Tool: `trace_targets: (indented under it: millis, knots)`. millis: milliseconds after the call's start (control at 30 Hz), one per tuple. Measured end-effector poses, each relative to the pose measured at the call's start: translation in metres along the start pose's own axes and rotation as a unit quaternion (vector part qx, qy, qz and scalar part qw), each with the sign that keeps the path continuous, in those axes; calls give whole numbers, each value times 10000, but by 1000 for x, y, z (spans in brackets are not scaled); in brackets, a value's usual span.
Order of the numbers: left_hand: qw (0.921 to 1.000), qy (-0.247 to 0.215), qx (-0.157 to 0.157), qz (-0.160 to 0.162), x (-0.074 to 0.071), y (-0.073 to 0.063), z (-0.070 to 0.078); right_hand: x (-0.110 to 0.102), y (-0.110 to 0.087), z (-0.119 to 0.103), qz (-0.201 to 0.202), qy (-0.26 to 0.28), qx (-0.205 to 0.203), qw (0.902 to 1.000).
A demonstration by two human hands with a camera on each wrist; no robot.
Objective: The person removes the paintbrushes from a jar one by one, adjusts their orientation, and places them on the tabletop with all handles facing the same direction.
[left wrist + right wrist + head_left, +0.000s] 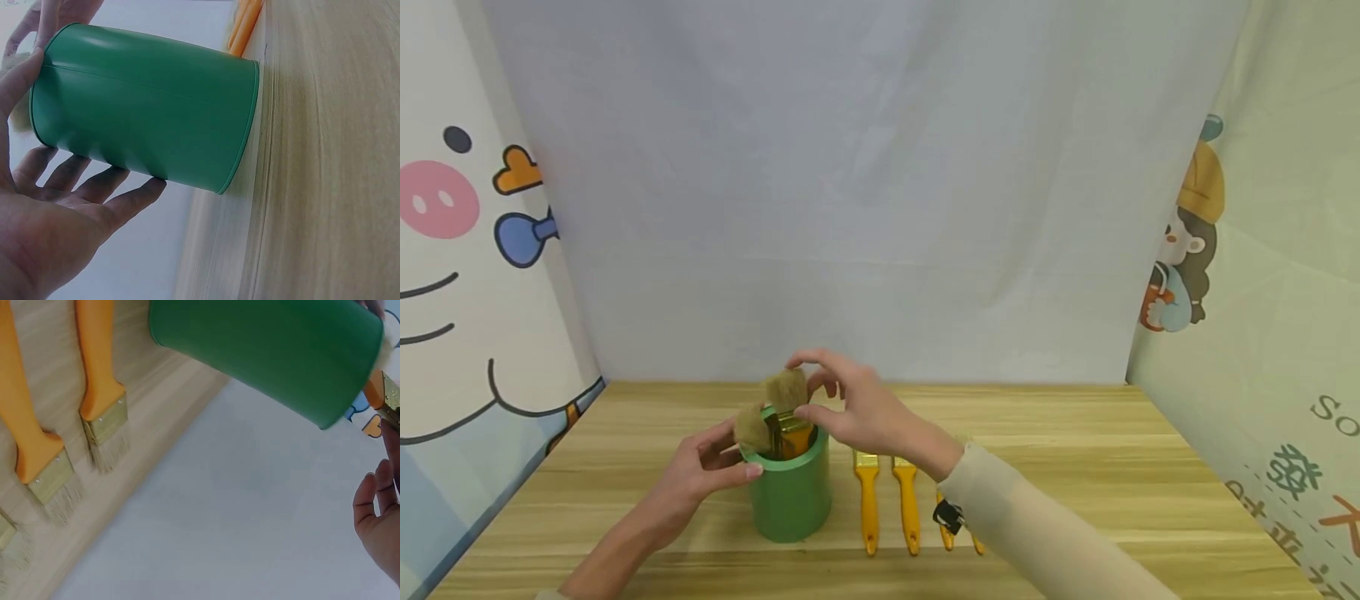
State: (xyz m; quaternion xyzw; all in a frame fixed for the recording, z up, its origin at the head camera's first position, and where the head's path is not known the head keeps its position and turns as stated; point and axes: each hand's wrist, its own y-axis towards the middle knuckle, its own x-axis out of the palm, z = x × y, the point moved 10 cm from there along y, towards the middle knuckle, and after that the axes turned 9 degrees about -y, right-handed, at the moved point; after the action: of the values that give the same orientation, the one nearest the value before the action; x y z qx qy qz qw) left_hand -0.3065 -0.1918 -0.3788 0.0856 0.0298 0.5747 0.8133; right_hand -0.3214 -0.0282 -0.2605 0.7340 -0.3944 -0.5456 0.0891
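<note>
A green cylindrical holder (790, 504) stands upright on the wooden table, with paintbrushes in it, bristles up. My left hand (696, 467) holds its left side, thumb at the rim; in the left wrist view the fingers (134, 200) spread along the holder's wall (144, 109). Over the opening, my right hand (861, 404) pinches one paintbrush (786, 390) near its metal band. The right wrist view shows that brush's orange handle (375, 390) at the rim. Another brush's bristles (752, 429) lean over the left rim, beside my left fingers.
Right of the holder, several yellow-orange paintbrushes lie in a row, including one brush (868, 504) and a second brush (908, 504). My right sleeve (1030, 533) partly covers others. A grey-white cloth (865, 208) hangs behind the table (1075, 467); printed cloths flank it.
</note>
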Motion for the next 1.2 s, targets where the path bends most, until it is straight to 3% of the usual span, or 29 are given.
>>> trace_targets:
  millis: [300,733,967,1200]
  knots:
    - [10000,-66,48,-32,1,1,1,-31,8,4,456,43,222,9987]
    - [9999,-110,52,-33,3,2,2,-93,15,-4,1105,-2,112,9938]
    - [10000,-49,22,-17,2,2,-1,-116,3,3,1220,74,417,9916]
    - [10000,9,89,27,1,1,1,-116,-20,23,1112,124,663,9915]
